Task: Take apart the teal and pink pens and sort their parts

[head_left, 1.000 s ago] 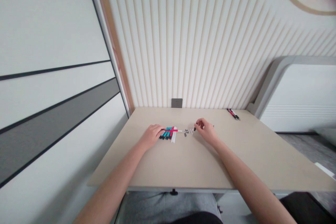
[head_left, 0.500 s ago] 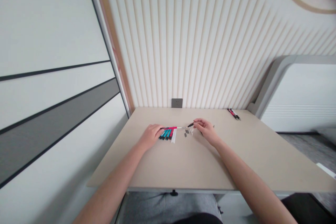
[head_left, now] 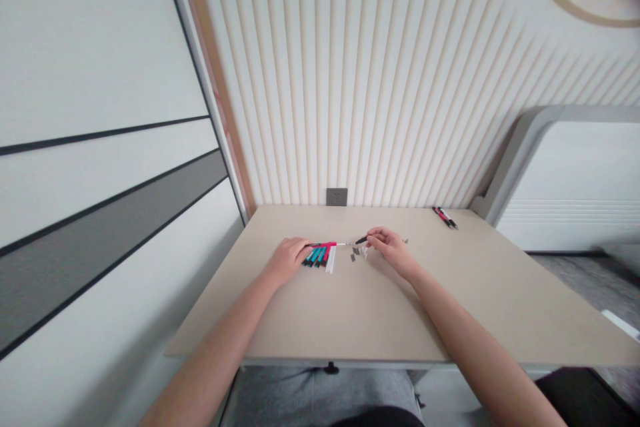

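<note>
On the desk (head_left: 210,340), the left hand (head_left: 287,260) sits at about 11 o'clock, its fingers curled closed on the pink end of a slim pen (head_left: 333,243). Beneath that pen lies a fanned group of teal pens (head_left: 316,255), with white sticks (head_left: 330,260) at its right side. The pen spans rightward to the right hand (head_left: 393,248), near 12 o'clock, whose thumb and forefinger pinch tightly around its black end. Loose grey pieces (head_left: 355,255) lie just below the pen, between the hands. A pair of pens (head_left: 444,217) rests by the far edge at about 1 o'clock. As things lie, one pen is in hand, while the group and grey pieces lie untouched by it.
</note>
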`<state>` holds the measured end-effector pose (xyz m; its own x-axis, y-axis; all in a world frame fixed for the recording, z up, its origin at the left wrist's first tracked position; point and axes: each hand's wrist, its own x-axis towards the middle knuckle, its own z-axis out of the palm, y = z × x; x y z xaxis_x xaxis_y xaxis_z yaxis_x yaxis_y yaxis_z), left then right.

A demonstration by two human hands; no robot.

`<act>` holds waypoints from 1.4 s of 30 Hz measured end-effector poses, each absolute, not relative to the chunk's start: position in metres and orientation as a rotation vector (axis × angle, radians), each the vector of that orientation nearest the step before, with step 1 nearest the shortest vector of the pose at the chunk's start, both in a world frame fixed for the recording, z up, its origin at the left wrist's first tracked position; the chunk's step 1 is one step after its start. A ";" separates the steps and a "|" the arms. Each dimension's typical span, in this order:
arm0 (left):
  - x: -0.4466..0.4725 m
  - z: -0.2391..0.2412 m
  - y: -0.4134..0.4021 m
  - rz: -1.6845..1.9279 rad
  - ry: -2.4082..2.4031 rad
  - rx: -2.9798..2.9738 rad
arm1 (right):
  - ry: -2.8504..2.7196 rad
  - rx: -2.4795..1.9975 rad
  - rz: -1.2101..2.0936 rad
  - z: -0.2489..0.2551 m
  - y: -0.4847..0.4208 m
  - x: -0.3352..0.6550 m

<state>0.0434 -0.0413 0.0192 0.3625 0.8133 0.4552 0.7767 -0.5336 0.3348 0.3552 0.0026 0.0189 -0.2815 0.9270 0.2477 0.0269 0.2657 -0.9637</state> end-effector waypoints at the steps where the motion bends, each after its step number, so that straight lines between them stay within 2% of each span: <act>1: 0.043 0.019 -0.041 0.910 1.482 2.540 | -1.571 -0.912 1.178 0.019 0.002 0.355; 11: 0.042 0.017 -0.040 0.894 1.483 2.553 | -1.548 -0.862 1.275 0.021 -0.002 0.348; 23: 0.043 0.017 -0.041 0.947 1.511 2.533 | -1.558 -0.918 1.164 0.017 0.003 0.355; 42: 0.047 0.015 -0.042 0.933 1.333 2.653 | -1.582 -0.732 1.461 0.011 -0.006 0.339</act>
<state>0.0465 -0.0416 0.0153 0.4531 0.7391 0.4984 0.7214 -0.6325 0.2820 0.3391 -0.0055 0.0114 -0.4761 0.8586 0.1900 -0.1209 0.1501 -0.9813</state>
